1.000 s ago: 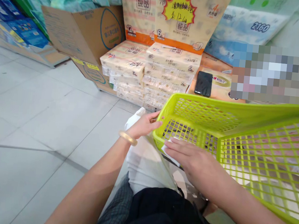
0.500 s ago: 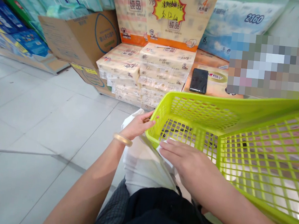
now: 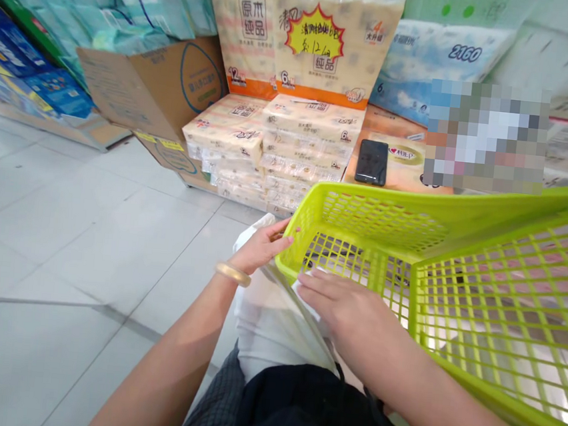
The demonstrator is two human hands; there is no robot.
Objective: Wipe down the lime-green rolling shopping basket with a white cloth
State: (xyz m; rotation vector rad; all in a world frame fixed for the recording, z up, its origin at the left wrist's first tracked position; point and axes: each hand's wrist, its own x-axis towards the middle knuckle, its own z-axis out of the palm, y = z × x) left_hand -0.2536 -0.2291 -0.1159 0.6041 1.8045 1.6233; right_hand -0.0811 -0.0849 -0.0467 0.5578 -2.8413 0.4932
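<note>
A yellow-green plastic basket (image 3: 373,193) with a lattice of holes is tilted so that its inside faces me. My left hand (image 3: 263,244), with a gold-coloured bangle at the wrist, grips the basket's near left corner; its thumb shows and the other fingers are partly behind the wall. On the near rim lies my right hand (image 3: 350,306), fingers together over a folded white cloth (image 3: 310,297) pressed against the plastic. The hand hides most of the cloth, so whether it is fabric or tissue is hard to tell. White fabric (image 3: 272,332) covers my leg below the basket.
Stacked tissue packs (image 3: 313,119) stand beyond the basket, with a black phone (image 3: 372,162) lying on an orange pack beside them. An open cardboard box (image 3: 139,92) holds teal packages at the left. Grey floor tiles (image 3: 61,232) extend left; a blurred patch covers the right.
The camera view has shifted slightly, so the shelves sit lower in the picture. My right hand and the cloth have moved slightly left along the rim. My left hand keeps its grip.
</note>
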